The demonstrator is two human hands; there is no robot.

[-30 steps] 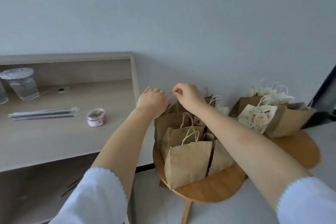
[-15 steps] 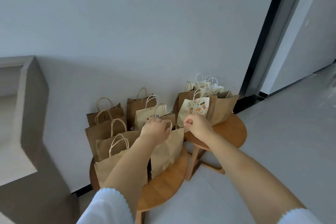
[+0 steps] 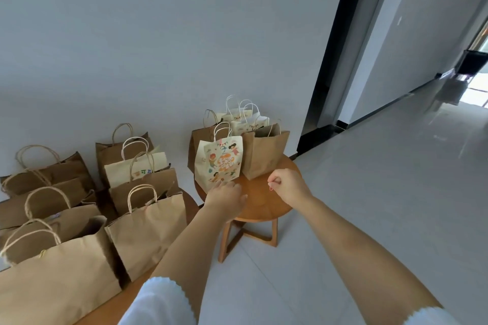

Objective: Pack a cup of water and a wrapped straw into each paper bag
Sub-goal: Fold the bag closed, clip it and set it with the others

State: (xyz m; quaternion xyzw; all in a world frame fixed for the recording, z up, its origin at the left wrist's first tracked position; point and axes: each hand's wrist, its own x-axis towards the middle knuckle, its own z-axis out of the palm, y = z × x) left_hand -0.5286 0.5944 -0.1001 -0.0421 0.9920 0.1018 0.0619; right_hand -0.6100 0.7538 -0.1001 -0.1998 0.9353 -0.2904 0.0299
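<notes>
Nearest, a white sleeve (image 3: 158,301) covered the left forearm. Left of the round wooden stool (image 3: 260,206), a cluster of plain brown paper bags (image 3: 148,229) stood upright on a second wooden surface, handles up. The left hand (image 3: 225,194) reached over the stool's near edge with its fingers loose and holding nothing, fingertips just beside the foot of the printed cartoon bag (image 3: 220,163). The right hand (image 3: 286,187) hovered over the stool's right side, thumb and forefinger pinching a small red clip (image 3: 271,188), possibly a paper clip, though it was too small to be sure. The printed bag stood at the stool's left front; a brown bag (image 3: 264,155) stood just beside it, with more white-handled bags (image 3: 244,119) at the stool's back, against the grey wall (image 3: 184,34).
</notes>
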